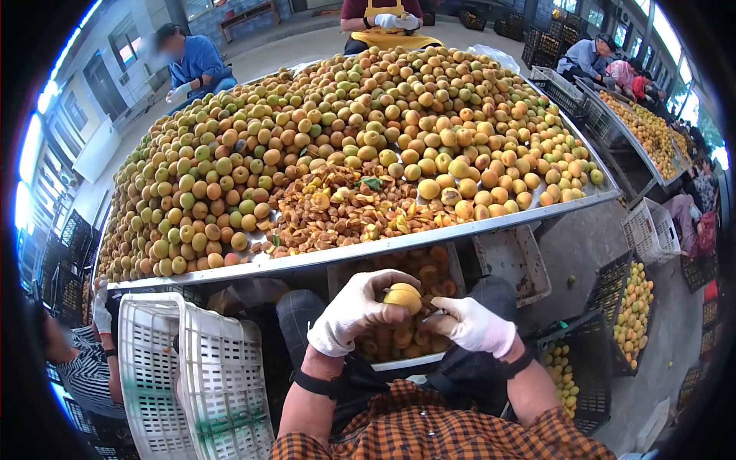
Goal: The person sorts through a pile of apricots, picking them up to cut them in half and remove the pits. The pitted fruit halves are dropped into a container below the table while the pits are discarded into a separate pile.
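Note:
My left hand (360,308), in a white glove, is closed around a yellow apricot (402,298) above my lap. Close against the fruit's right side is my gloved right hand (477,322), its fingers pinched on a small, thin, dark thing (431,308) whose kind I cannot make out. Below both hands, between my knees, stands a pale crate (412,362) holding halved apricots (383,341). In front is a metal-edged table (368,251) heaped with whole apricots (230,153). A pile of brown pits and fruit scraps (337,211) lies near its front edge.
White slatted crates (222,376) stand to my left. A pale bin (514,264) sits under the table's right part. Black crates of apricots (630,314) stand on the right. Other people work around the table, one (383,19) opposite me. A second fruit table (644,134) is farther right.

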{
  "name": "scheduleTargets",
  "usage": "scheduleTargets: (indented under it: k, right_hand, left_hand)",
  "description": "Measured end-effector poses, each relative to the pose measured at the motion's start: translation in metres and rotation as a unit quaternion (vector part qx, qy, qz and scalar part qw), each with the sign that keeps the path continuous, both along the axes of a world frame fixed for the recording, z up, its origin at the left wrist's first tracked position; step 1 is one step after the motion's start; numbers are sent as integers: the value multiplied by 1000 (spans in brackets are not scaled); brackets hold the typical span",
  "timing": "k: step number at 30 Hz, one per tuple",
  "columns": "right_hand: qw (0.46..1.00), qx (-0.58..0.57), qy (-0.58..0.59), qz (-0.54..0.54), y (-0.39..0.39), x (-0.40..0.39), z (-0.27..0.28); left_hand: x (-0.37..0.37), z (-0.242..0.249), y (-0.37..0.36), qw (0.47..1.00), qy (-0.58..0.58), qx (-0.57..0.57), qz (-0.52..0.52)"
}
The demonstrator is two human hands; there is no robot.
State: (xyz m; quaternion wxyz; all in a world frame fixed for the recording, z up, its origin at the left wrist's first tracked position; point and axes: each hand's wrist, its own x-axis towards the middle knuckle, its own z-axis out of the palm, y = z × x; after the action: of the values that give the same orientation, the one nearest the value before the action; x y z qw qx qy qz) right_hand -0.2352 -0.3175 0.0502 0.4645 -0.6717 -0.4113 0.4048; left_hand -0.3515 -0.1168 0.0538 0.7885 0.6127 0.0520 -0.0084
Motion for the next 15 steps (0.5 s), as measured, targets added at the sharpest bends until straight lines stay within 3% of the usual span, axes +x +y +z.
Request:
scheduleTargets:
  k: [1,3,5,7,8,9,11,13,15]
  right_hand:
    - [999,-38,12,13,-1,5,2]
    - [998,3,-56,-39,-1,8,7]
    - [941,238,94,-221,8,14,-7]
    - [873,341,261,-233,4,12,20]
    - [851,394,217,-273,18,10,25]
    - [832,444,217,-252,24,12,30]
    - [798,511,201,-248,40,9,42]
    - [784,517,127,-320,58,2,49]
    - [803,482,97,-336,65,-3,48]
  left_hand:
    - [1,-1,0,1000,-12,17,-2]
    - [3,-3,-10,999,-20,-20,44]
    - [3,-11,-18,993,-28,-63,93]
    - [3,-24,-22,969,-8,-227,95]
    - [3,-23,-28,955,-16,-286,79]
    - [6,-25,-33,954,-14,-288,75]
    - [13,-32,-43,910,19,-412,47]
    - [14,-32,-52,897,21,-439,34]
    - [15,-30,-60,869,-14,-495,30]
